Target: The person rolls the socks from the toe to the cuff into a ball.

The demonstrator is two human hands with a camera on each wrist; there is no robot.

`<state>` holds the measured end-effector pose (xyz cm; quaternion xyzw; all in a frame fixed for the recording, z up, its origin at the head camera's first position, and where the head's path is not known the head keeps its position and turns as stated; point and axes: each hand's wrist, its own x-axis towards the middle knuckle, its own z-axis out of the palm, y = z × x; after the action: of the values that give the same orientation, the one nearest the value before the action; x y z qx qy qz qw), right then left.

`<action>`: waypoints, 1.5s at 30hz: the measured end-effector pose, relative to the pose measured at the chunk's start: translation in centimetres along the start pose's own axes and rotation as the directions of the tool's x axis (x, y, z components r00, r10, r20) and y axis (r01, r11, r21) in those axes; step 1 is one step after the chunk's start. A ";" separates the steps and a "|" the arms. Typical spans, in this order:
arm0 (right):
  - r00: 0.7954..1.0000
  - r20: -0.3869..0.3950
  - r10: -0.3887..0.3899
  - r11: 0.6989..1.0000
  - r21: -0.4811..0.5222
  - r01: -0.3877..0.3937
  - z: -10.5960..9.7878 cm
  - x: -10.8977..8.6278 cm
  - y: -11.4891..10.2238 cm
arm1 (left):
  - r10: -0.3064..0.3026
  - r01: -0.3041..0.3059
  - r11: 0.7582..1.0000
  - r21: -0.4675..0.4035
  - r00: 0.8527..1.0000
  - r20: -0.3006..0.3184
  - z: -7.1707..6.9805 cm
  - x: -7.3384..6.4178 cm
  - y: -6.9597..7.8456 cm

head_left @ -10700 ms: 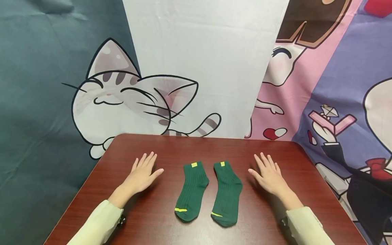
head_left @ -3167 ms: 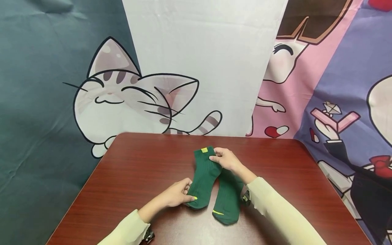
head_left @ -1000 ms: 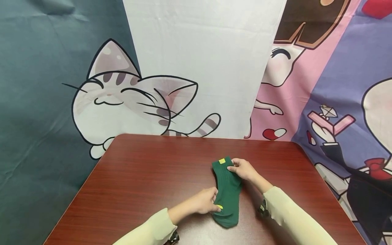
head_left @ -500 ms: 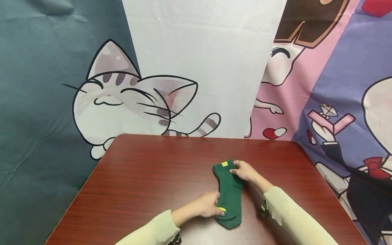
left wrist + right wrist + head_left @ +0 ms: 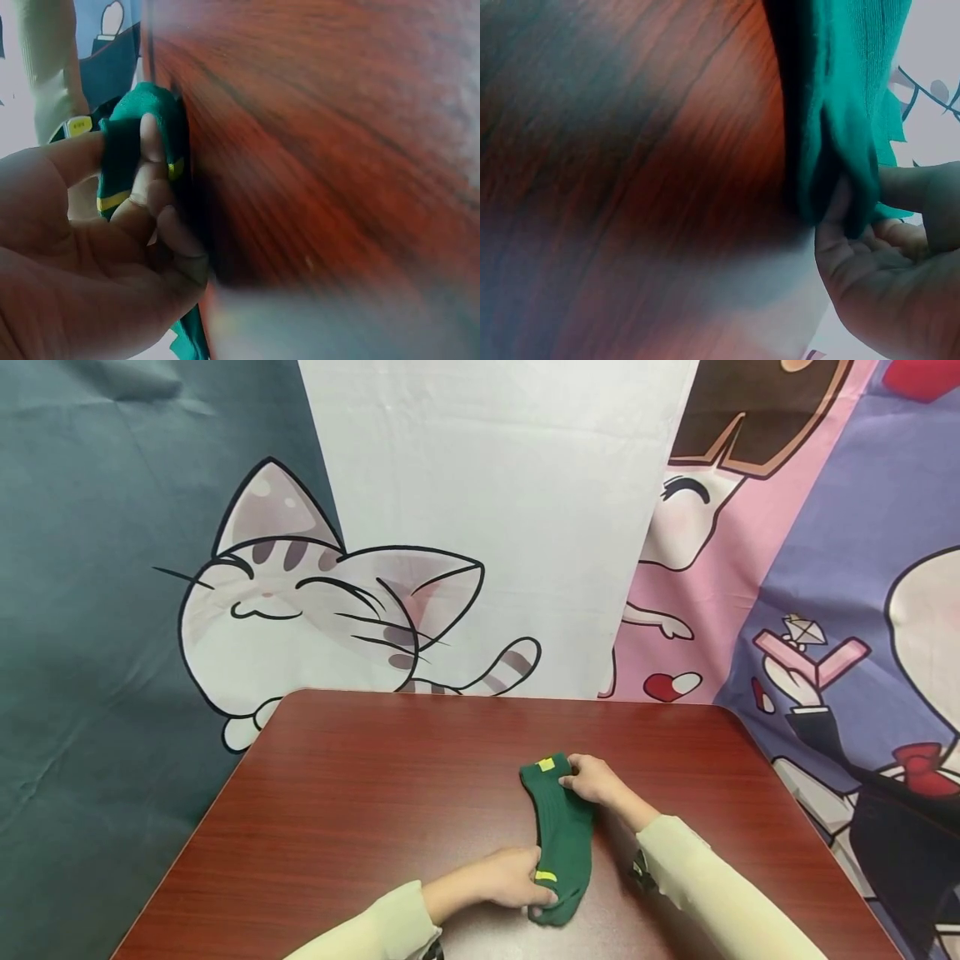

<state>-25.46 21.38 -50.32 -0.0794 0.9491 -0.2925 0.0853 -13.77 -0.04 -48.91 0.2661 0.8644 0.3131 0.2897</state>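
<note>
Two green ribbed socks (image 5: 564, 827) lie stacked on the table, the upper one covering nearly all of the lower. A yellow tag (image 5: 547, 765) marks the cuff end, and a yellow stripe crosses near the toe. My left hand (image 5: 512, 878) pinches the toe end between thumb and fingers; the left wrist view shows green cloth (image 5: 120, 161) held there. At the cuff's right edge, my right hand (image 5: 596, 779) pinches the fabric. In the right wrist view, a fingertip sits under a fold of the sock (image 5: 855, 75).
The reddish-brown wooden table (image 5: 360, 777) extends around the socks, its far edge against a printed backdrop (image 5: 510, 527) with a cartoon cat. Both forearms wear pale sleeves (image 5: 378, 922) and a dark wrist device.
Earlier, the socks lay side by side; the left one was lifted and set over the right one. In the last second my left hand slid slightly toward the toe, while the right barely moved.
</note>
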 end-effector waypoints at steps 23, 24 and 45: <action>0.995 -0.093 0.025 0.982 -0.183 -0.041 0.5 -0.4 -0.2 | 0.471 -0.397 0.521 0.756 0.872 0.133 0.3 -1.9 -0.4; 0.995 -0.093 0.028 0.982 -0.182 -0.045 0.5 -0.4 -0.3 | 0.458 -0.416 0.524 0.744 0.873 0.166 0.4 -1.9 -0.4; 0.985 -0.171 -0.009 0.993 -0.121 -0.012 0.5 -2.1 -0.5 | 0.316 -0.444 0.533 0.720 0.894 0.318 -0.2 -1.7 1.2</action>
<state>-23.26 21.10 -50.16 -0.0585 0.9690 -0.2399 -0.0011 -12.35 -0.43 -47.36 0.5686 0.8096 -0.0564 0.1343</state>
